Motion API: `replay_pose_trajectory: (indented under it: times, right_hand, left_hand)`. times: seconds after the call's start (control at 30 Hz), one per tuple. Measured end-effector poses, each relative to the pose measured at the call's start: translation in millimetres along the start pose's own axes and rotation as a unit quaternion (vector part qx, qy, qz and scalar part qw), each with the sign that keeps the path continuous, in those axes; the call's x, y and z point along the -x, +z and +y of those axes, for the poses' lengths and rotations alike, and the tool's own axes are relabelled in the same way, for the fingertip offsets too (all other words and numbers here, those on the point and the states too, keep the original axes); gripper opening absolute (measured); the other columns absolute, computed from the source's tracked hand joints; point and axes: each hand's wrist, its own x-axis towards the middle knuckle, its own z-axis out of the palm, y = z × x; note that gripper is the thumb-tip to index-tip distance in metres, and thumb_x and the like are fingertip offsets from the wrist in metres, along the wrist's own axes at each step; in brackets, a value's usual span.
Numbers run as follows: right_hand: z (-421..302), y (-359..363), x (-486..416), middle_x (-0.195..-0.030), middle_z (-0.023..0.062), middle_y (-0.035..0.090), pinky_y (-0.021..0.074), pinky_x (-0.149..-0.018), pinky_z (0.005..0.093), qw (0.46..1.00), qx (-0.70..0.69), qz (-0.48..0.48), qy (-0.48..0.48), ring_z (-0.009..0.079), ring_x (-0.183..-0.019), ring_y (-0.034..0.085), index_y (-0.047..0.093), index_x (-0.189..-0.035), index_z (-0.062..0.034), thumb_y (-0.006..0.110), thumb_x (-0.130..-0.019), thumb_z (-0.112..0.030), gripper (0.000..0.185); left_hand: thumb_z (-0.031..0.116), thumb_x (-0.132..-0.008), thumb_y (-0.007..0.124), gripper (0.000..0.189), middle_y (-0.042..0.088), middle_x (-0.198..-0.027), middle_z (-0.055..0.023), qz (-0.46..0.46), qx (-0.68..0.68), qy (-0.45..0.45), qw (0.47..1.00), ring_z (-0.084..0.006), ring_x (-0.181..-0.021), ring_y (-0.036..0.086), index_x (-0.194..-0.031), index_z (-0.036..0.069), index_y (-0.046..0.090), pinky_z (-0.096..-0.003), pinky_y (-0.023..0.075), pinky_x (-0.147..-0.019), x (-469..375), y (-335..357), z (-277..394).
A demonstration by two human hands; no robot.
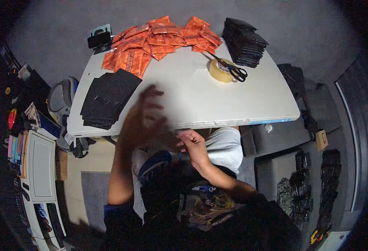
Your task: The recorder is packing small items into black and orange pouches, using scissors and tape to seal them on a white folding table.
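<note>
My left hand [149,117] is raised over the near edge of the white table [184,94], blurred by motion. Its fingers are curved and apart, and I see nothing between them. Just in front of the table edge, above my lap, my right hand [195,146] has its fingers bent in. A small dark sliver shows at its fingertips, too unclear to tell whether it is held. To the left of my left hand lies a stack of flat black sheets or pouches [108,98]. Orange plastic-wrapped packets [163,36] are heaped along the far side.
Black-handled scissors [235,70] rest across a roll of clear tape [218,73]. A pile of black packages [245,42] stands at the far right corner. A phone on a stand [99,40] sits far left. Beyond the table's left side is a chair [61,94]; a white cabinet [42,166] stands nearer.
</note>
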Motion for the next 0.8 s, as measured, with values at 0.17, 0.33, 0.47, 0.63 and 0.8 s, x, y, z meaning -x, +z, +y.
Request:
replay_pose_trajectory:
  times: [0.17,0.33,0.47,0.63,0.8]
  right_hand:
    - [18,7,-7,-0.100,-0.0028,0.071,0.0456,-0.064,0.0228,0.998,-0.037,0.011,0.041,0.0077,-0.080,0.063,0.069,-0.105,-0.0120,0.061,-0.101,-0.015,0.009]
    - [24,8,-9,-0.101,-0.0034,0.071,0.0459,-0.065,0.0225,0.994,-0.055,0.054,0.072,0.0072,-0.080,0.062,0.070,-0.105,-0.0125,0.062,-0.101,-0.017,0.010]
    - [21,7,-10,-0.101,-0.0033,0.071,0.0459,-0.065,0.0226,0.992,-0.064,0.075,0.079,0.0068,-0.079,0.060,0.071,-0.103,-0.0119,0.064,-0.100,-0.020,0.011]
    - [24,10,-11,-0.100,-0.0029,0.071,0.0461,-0.065,0.0231,0.993,-0.042,0.089,0.058,0.0066,-0.079,0.060,0.072,-0.101,-0.0115,0.066,-0.099,-0.024,0.014]
    - [28,7,-16,-0.098,-0.0026,0.071,0.0473,-0.065,0.0242,0.992,-0.033,0.105,0.061,0.0077,-0.078,0.061,0.072,-0.100,-0.0113,0.068,-0.098,-0.026,0.015]
  left_hand:
    - [0.024,-0.092,0.070,0.077,0.055,-0.127,-0.0124,0.115,0.269,-0.044,0.955,-0.0201,-0.095,0.063,-0.153,0.011,0.025,-0.0318,0.0553,-0.071,-30,-4,-60]
    - [0.034,-0.095,0.069,0.075,0.054,-0.124,-0.0136,0.083,0.211,-0.048,0.973,-0.0193,-0.090,0.062,-0.152,0.012,0.026,-0.0307,0.0550,-0.066,-28,4,-93]
    - [0.028,-0.095,0.069,0.073,0.055,-0.122,-0.0142,0.096,0.233,-0.086,0.964,-0.0194,-0.089,0.062,-0.152,0.012,0.027,-0.0301,0.0557,-0.063,-30,6,-87]
    - [0.023,-0.095,0.069,0.071,0.056,-0.120,-0.0146,0.083,0.225,-0.061,0.969,-0.0189,-0.088,0.062,-0.152,0.012,0.027,-0.0297,0.0560,-0.063,-28,3,-91]
    - [0.022,-0.095,0.069,0.071,0.057,-0.118,-0.0144,0.071,0.206,-0.047,0.975,-0.0184,-0.087,0.062,-0.152,0.012,0.027,-0.0298,0.0558,-0.064,-30,5,-97]
